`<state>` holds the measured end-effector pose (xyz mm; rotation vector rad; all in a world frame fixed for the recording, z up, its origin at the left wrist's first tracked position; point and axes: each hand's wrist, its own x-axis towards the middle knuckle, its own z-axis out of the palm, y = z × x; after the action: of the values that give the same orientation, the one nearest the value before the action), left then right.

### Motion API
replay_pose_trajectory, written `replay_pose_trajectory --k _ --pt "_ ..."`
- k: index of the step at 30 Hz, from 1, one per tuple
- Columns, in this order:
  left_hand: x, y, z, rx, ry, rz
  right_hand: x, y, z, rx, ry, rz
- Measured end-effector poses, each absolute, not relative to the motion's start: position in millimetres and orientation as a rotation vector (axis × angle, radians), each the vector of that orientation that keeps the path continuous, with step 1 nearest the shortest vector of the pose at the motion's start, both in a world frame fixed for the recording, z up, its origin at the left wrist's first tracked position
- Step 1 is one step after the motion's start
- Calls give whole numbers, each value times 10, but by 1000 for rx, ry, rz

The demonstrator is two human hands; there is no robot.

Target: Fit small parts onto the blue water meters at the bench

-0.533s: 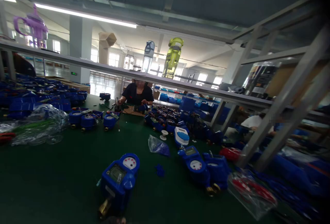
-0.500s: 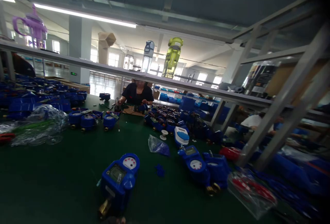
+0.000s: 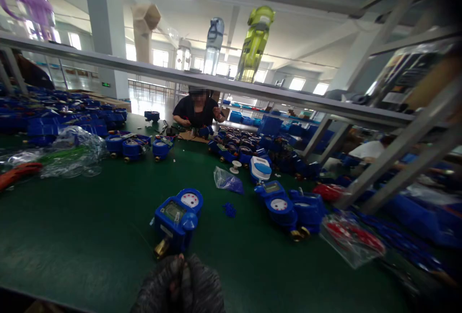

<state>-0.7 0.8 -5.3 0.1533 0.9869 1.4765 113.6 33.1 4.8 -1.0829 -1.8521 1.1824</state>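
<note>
At the bottom of the head view, my left hand (image 3: 158,285) and my right hand (image 3: 202,284) meet, both in dark grey gloves with bare fingertips. Their fingers are drawn in and pressed together; anything between them is too small or hidden to make out. Just beyond them a blue water meter (image 3: 176,219) stands on the green table (image 3: 108,226), its brass fitting (image 3: 160,248) pointing toward my hands. A small clear piece lies on its display window. Small blue parts (image 3: 229,210) lie to its right, near a clear plastic bag (image 3: 228,181) with blue contents.
More meters (image 3: 279,205) stand at right, beside a bag of red parts (image 3: 352,236). Piled meters (image 3: 249,144) and a white spool (image 3: 236,167) lie farther back. Orange-handled pliers (image 3: 18,174) and plastic wrap (image 3: 77,152) are at left. A person (image 3: 198,108) sits opposite, below a shelf (image 3: 162,73).
The view has tilted down, so the table and meters appear higher. My two gloved hands, barely at the lower edge before, now show together. The person opposite has raised one hand.
</note>
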Motion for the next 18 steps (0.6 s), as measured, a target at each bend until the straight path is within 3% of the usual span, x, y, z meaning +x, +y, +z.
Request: replay_pose_trajectory --k 6,12,18 --pt "-63 73 -196 211 987 1483 1051 408 -73 -1066 -1809 1457" --pt "-112 113 -232 146 1001 1455 1018 352 -245 -1131 -1988 698" --pt "-102 103 -289 176 979 1401 978 415 -318 -1115 -1841 1100"
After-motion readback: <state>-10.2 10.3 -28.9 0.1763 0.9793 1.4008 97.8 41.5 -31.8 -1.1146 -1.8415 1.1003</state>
